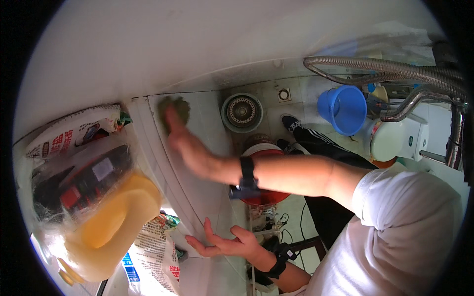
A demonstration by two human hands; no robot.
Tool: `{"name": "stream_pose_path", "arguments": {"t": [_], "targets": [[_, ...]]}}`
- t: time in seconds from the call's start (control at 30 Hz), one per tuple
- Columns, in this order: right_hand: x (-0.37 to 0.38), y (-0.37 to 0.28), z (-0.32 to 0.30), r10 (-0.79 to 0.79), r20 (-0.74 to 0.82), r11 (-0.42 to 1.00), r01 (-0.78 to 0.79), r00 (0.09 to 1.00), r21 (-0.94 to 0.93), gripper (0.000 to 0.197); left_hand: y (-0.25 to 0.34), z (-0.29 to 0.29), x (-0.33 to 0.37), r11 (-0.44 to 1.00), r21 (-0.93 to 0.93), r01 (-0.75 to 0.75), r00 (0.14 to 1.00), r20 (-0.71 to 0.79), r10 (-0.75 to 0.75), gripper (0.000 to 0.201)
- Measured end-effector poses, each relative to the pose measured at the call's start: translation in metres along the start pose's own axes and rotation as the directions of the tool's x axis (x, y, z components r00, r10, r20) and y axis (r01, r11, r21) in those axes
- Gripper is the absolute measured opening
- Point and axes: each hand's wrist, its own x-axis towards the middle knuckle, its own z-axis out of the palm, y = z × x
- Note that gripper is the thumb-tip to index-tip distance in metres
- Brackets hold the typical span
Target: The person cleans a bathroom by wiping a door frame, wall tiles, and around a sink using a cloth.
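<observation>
A crumpled olive-green cloth or scouring pad [174, 112] lies pressed on the white tiled surface [200, 108], close to its far corner by the wall. My right hand [186, 143], slightly blurred, bears on it with the arm stretched out across the view. Lower down, my left hand [224, 241] is held with fingers apart and nothing in it, its fingertips by the edge of the same white surface. Dark straps circle both wrists.
On the left ledge stand a yellowish plastic jug [106, 227], a plastic-wrapped dark package [89, 180] and printed bags [155, 254]. Beyond the arms are a round metal-centred basin [242, 112], a red bucket [264, 198], a blue bucket [343, 109], a toilet [392, 140] and a metal hose [375, 63].
</observation>
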Motion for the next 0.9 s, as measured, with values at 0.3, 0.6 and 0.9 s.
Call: {"name": "stream_pose_path", "arguments": {"t": [0.3, 0.6, 0.9], "targets": [[0.009, 0.096, -0.056, 0.482, -0.184, 0.872, -0.448, 0.857, 0.196, 0.065, 0.018, -0.002, 0.006, 1.0, -0.007, -0.006, 0.998, 0.065, 0.007, 0.046], [0.013, -0.015, -0.015, -0.157, -0.027, 0.979, 0.153, 0.987, -0.132, 0.072, 0.017, -0.006, 0.003, 0.999, -0.039, -0.015, 0.998, 0.065, 0.017, 0.051], [0.001, 0.051, -0.025, 0.278, -0.158, 0.959, -0.264, 0.948, 0.106, 0.071, 0.015, -0.009, 0.004, 0.997, -0.05, -0.061, 0.994, 0.092, 0.065, 0.049]]}}
